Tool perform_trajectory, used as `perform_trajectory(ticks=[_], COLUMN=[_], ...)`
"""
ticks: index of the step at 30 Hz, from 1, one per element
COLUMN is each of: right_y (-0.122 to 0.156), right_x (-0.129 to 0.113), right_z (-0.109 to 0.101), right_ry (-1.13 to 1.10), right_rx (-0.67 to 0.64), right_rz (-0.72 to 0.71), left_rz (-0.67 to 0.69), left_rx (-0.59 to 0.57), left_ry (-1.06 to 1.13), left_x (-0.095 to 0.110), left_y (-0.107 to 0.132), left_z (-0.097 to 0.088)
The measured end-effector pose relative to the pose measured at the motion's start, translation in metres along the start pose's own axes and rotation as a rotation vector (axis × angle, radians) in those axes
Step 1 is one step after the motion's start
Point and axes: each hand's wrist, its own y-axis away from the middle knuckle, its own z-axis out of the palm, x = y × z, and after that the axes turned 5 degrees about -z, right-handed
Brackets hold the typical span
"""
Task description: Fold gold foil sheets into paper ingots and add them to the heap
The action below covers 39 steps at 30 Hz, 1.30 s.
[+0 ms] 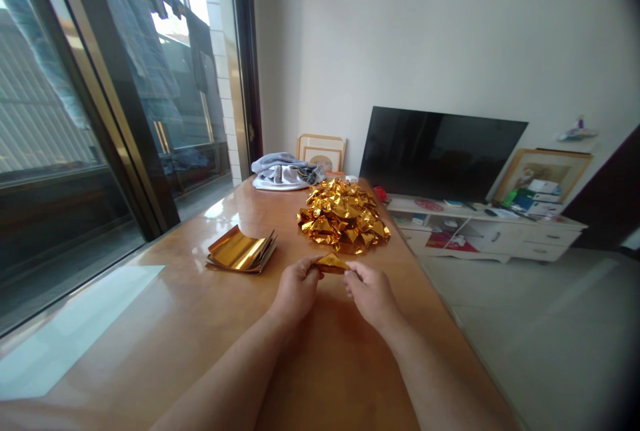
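Between my two hands is a small folded gold foil paper (331, 262), with a raised peak in its middle. My left hand (299, 282) pinches its left end, and my right hand (369, 288) pinches the right end. Just beyond the hands rises a heap of folded gold foil pieces (345, 214). To the left of my left hand lies a stack of flat gold foil sheets (240, 250), the top one curling up at its edges. The fingertips partly cover both ends of the held piece.
All this is on a long, glossy wooden table (200, 324), whose right edge runs beside my right arm. Folded grey cloth (283, 172) sits at its far end. A pale sheet (85, 324) lies along the left side. A television (440, 151) stands on a white cabinet (535, 234) beyond.
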Motion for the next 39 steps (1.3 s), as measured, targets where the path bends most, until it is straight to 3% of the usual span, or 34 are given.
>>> perform_trajectory(ticks=[7,17,24,29,33,39], right_y=[0.0,-0.001,-0.001,0.0,0.0,0.0], right_x=[-0.004,-0.005,-0.007,-0.013,-0.017,-0.019], right_z=[-0.002,-0.003,-0.007,-0.011,-0.017,-0.017], right_ry=[-0.131,-0.113,-0.135,-0.218,-0.264,-0.289], right_rx=[0.003,-0.016,0.006,-0.023,-0.022,-0.018], right_rz=[0.134,0.124,0.192,0.267,0.244,0.145], left_rz=[-0.042,-0.034,-0.135,-0.165,-0.249,-0.504], left_rx=[-0.054,-0.084,-0.076,-0.083,-0.061,-0.095], left_ry=[0.044,-0.03,0.188,0.189,0.203,0.49], left_x=[0.008,0.005,0.019,0.026,0.023,0.016], left_y=[0.003,0.002,0.006,0.006,0.004,-0.001], left_z=[0.0,-0.003,-0.001,-0.004,-0.009,-0.015])
